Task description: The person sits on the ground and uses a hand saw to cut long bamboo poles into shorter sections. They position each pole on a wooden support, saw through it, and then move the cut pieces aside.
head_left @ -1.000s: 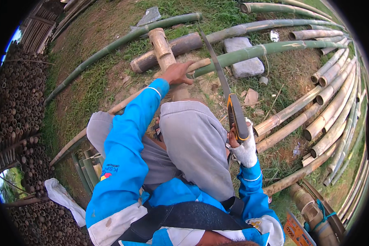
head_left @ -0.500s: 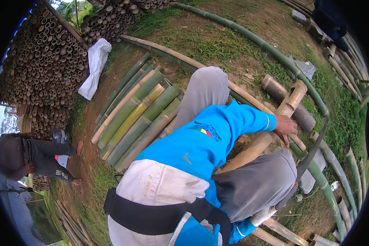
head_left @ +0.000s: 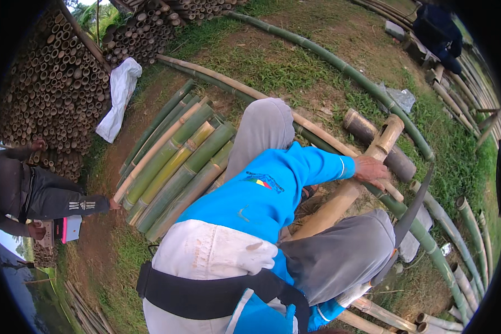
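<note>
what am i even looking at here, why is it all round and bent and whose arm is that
The picture comes from a wide fisheye camera worn on a person's head, looking down; that lens bends straight edges toward the rim. There is no machine, only a person with two hands. The blue sleeve is the wearer's own arm. The left hand rests on a tan bamboo pole propped across the grey-clad knees. The right hand, in a pale glove, is mostly hidden, so its grip cannot be judged; a long curved blade rises from that side. On the ground lie green bamboo poles, a white sack and a stack of cut bamboo. Another person crouches at the left edge.
</note>
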`<state>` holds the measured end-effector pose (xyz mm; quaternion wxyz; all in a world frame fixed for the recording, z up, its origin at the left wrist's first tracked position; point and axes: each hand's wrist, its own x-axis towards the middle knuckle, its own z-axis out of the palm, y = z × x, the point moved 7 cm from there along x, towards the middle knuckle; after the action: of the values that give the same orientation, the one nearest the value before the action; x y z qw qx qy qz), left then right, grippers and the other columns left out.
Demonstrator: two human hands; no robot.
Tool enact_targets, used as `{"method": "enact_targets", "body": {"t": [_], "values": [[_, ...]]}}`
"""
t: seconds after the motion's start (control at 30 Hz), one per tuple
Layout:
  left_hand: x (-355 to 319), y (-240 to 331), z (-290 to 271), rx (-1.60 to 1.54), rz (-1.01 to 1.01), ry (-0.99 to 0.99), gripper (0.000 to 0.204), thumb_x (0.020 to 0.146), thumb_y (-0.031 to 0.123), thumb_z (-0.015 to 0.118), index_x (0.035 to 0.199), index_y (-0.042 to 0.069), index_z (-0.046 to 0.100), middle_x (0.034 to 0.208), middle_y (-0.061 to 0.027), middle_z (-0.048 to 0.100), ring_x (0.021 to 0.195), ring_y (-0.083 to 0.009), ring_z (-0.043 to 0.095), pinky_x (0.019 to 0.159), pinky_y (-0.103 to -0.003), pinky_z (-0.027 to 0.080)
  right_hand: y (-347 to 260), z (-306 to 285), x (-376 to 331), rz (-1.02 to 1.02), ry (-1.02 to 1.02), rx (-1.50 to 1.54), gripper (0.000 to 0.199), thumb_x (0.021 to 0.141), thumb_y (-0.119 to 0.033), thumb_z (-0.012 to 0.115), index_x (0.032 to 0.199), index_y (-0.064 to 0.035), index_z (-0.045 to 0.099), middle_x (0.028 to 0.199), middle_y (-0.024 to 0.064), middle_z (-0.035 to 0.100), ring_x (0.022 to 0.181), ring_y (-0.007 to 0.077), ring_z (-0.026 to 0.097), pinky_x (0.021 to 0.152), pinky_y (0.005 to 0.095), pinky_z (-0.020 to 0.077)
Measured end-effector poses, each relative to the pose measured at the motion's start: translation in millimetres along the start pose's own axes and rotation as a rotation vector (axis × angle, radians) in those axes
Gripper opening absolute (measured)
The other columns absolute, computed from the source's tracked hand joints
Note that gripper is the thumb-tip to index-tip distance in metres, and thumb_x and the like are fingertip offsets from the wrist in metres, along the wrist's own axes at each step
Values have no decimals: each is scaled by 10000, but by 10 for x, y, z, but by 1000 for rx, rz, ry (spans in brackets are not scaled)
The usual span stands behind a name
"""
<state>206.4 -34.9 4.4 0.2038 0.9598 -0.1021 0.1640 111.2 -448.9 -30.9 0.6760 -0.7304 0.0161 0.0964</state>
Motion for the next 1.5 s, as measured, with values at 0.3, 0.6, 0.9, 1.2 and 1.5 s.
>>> {"method": "enact_targets", "body": {"t": [0.3,0.6,0.9,1.2,1.5], "values": [[164,134,42,24,-61,-24,481,1049,506,648,1224,66,731,1088,-162,666,1055,-371,668,939,-488,554,-672,414,1,-62,-109,-32,435,1006,-50,726,1382,-99,510,968,-23,602,910,74,589,793,271,520],[213,402,-18,40,-50,-95,454,1081,456,605,1282,58,692,1134,-192,655,1072,-398,668,917,-528,536,-584,400,-166,-15,-60,1,499,976,-65,748,1416,-87,512,1059,4,616,956,107,583,867,292,519],[294,468,-40,45,-52,-121,623,908,547,790,1257,42,681,1170,-171,638,1138,-379,649,961,-509,548,-565,460,-96,-139,-79,-51,497,927,-78,776,1370,-66,552,1105,47,607,1049,146,582,961,333,511],[433,447,155,55,-21,-120,648,694,346,948,1204,81,648,1134,-149,603,1122,-355,622,932,-482,553,-557,557,-101,1,-117,-106,487,951,-151,798,1367,-67,557,1097,70,619,1023,167,608,934,335,521],[425,423,221,66,-150,-234,708,745,391,924,1308,115,593,1042,-197,764,920,-438,751,798,-546,603,-884,675,-246,-165,-99,-47,375,935,-40,683,1286,-23,553,1107,68,570,1003,147,567,922,311,493]]}}
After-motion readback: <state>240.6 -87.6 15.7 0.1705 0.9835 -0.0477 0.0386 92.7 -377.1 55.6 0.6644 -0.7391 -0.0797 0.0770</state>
